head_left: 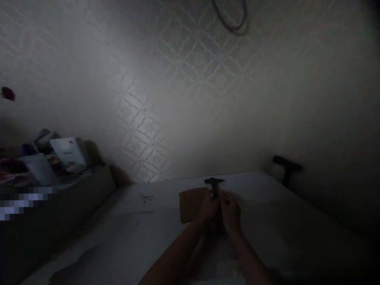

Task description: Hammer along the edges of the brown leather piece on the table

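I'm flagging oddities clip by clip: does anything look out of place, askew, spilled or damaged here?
Slightly: small dark bits lie loosely scattered on the white table, left of the brown piece; too dim to identify. At far left, a white box tilts among jumbled items. No spill or damage is discernible.

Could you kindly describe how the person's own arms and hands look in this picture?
The left grip and right grip are bare human hands, without gloves. The left forearm and right forearm taper toward the wrists, with no sleeve, watch, cable or marking that I can make out. The dim picture hides finer detail.
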{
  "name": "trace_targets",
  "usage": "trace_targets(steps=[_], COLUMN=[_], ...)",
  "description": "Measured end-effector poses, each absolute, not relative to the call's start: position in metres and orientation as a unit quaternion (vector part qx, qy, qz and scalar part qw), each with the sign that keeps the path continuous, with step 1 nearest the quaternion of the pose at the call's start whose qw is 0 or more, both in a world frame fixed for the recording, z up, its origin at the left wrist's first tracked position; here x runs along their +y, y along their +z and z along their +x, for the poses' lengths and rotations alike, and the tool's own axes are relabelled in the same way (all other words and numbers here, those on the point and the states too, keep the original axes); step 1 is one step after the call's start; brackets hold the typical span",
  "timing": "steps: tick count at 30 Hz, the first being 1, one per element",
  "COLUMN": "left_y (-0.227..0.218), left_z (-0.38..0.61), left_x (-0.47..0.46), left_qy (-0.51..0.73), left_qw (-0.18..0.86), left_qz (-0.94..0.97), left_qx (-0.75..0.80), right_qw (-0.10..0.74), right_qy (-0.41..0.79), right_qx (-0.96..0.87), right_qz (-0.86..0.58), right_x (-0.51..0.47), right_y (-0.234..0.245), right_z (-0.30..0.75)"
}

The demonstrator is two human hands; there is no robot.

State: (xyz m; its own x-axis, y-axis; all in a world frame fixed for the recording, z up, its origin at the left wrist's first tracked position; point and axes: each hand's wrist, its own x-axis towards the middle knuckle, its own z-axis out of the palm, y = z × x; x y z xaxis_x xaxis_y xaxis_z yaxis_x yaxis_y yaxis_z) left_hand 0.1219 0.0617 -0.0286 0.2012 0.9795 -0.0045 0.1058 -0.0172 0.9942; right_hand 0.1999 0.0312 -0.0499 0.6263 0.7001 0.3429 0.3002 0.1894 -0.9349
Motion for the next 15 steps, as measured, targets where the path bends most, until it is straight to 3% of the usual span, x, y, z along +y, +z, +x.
trace_targets(steps=[10,15], left_y=[-0.022,-0.018], left_z=[0.076,0.067], left_x=[0.059,0.048], left_qy=[0.426,0.415], left_qw=[0.515,0.573], left_qz=[0.621,0.598], left_qx=[0.409,0.377], right_qw=[0.664,0.64], right_qy=[0.223,0.225], right_qx=[-0.47,-0.532], right_qz=[-0.538,-0.507], right_x=[0.039,0.039], right_y=[-0.062,-0.068], right_z=[0.196,0.193])
